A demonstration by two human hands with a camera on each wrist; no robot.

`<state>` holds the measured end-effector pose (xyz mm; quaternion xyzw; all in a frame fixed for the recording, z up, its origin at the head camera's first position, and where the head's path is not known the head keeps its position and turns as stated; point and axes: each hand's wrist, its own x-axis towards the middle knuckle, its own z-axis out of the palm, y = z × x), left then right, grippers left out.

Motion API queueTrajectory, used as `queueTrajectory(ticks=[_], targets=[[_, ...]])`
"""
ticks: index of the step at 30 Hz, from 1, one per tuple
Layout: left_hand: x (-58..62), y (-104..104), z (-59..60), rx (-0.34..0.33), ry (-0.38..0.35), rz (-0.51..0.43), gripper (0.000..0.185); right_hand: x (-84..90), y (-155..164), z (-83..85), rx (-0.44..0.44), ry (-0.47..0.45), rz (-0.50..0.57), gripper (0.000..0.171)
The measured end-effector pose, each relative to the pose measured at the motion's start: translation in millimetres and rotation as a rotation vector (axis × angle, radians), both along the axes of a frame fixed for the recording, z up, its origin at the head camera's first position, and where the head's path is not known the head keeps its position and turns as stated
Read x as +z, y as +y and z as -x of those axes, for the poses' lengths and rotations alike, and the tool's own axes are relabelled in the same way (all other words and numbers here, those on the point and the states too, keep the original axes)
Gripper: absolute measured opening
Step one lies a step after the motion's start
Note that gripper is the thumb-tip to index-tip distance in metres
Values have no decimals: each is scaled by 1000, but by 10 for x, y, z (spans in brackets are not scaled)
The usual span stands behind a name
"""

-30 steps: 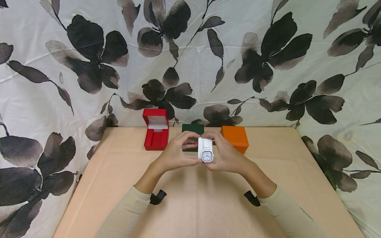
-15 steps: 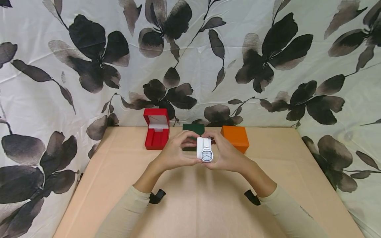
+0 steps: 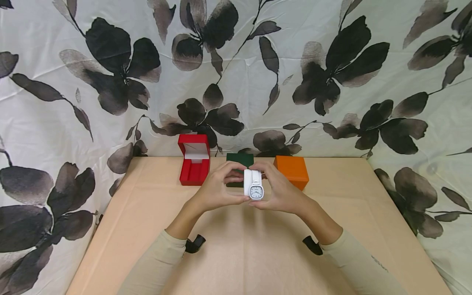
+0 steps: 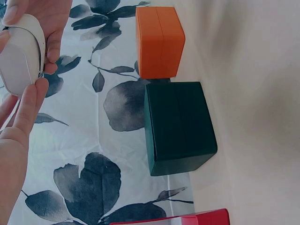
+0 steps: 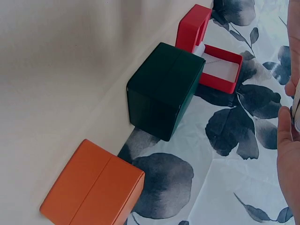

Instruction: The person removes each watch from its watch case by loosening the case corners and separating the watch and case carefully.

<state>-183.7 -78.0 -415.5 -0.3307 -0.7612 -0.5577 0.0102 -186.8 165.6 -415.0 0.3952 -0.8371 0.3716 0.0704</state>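
Note:
A white wristwatch (image 3: 256, 191) with a squarish dial is wrapped around a white watch pillow (image 3: 248, 184), in the air above the table's middle. My left hand (image 3: 215, 186) grips the pillow from the left, thumb at the near end and fingers at the far end. From the other side my right hand (image 3: 285, 192) grips the watch and pillow in the same way. The left wrist view shows the smooth end of the pillow (image 4: 16, 70) between the fingers of both hands. In the right wrist view only a sliver of the watch appears at the edge.
Behind the hands stand three boxes: an open red box (image 3: 194, 173) with slots at left, a closed dark green box (image 3: 239, 159) partly hidden by the hands, and a closed orange box (image 3: 293, 172) at right. A floral cloth (image 3: 258, 102) hangs behind the table (image 3: 243, 254).

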Motion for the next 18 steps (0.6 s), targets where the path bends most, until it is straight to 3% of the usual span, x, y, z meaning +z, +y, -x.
queueTrajectory(ticks=[6,18], targets=[[12,-12,15,7,-10,0,72,12,-15,2,-11,-26,-3,88],[22,-31,44,14,-13,-4,71,18,-25,24,-20,-77,24,91]])
